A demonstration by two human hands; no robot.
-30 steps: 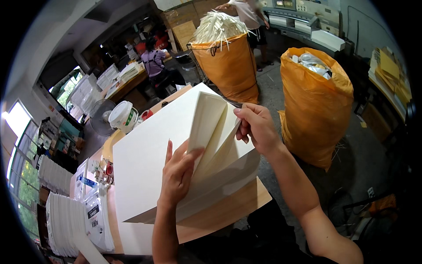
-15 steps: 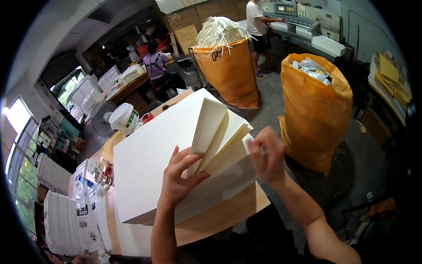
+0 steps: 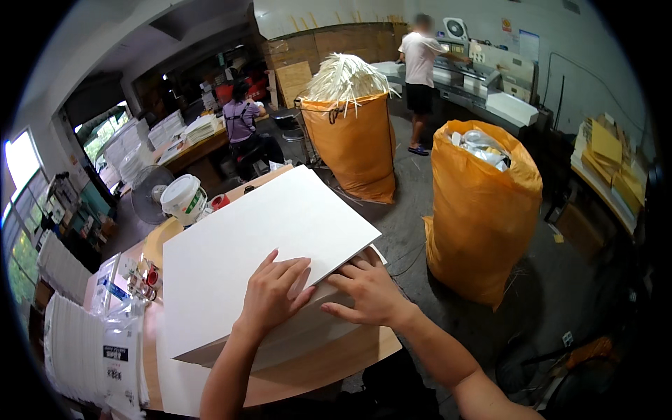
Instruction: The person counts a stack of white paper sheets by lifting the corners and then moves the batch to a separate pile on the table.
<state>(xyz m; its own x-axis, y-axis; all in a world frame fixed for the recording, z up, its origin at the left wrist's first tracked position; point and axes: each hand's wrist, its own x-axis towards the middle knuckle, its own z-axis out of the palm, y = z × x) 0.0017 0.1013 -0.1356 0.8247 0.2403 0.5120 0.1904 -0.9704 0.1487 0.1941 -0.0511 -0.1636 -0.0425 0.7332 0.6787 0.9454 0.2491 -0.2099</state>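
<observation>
A tall stack of large white paper sheets point(image 3: 245, 259) sits on the wooden table point(image 3: 308, 378) in front of me. My left hand point(image 3: 274, 294) rests on the top sheet by the near right edge, fingers stretched out and thumb apart. Just to its right, my right hand point(image 3: 364, 290) is at the same edge, its fingers extended and thumb away from them. Its fingertips reach in at the edge of the upper sheets, where they are partly hidden. A corner of a lower sheet pokes out beyond these fingers.
Two orange sacks stand on the floor: one of paper strips point(image 3: 350, 147), one of plastic scrap point(image 3: 483, 210). A white bucket point(image 3: 183, 198), tape rolls point(image 3: 152, 276) and wrapped paper bundles point(image 3: 77, 350) lie to the left. Two people point(image 3: 241, 122) point(image 3: 420, 63) work further back.
The sheets that were bent up in my left hand now lie flat on the stack. My right hand has come in from the right to the stack's edge. The view has shifted.
</observation>
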